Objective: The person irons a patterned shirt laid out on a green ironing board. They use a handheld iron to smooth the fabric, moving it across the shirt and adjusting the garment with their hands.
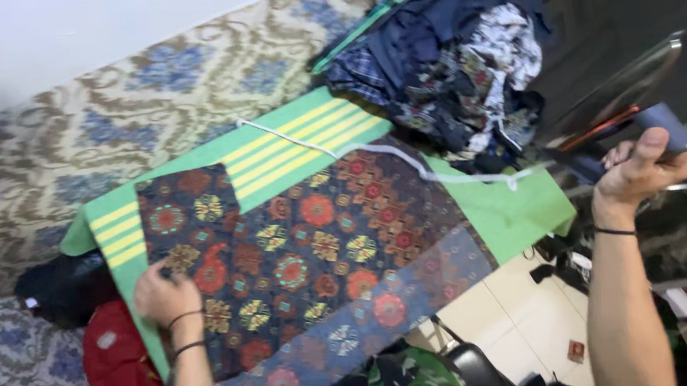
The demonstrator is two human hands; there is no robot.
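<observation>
A dark patterned garment [308, 256] with red, yellow and blue flower motifs lies spread flat over a green cloth with yellow stripes [304, 137]. My left hand [165, 295] presses down on the garment's left part, fingers curled against the fabric. Off to the right, my right hand [637, 171] is raised and grips the blue handle of a clothes iron [623, 100], whose shiny soleplate tilts up. The iron's white cord [408, 161] trails across the cloth.
A heap of dark and printed clothes [448, 54] sits at the far end of the green cloth. A red cloth [119, 361] and a dark bundle [60, 291] lie at the left on a patterned carpet [34, 166]. White floor tiles [518, 319] show below.
</observation>
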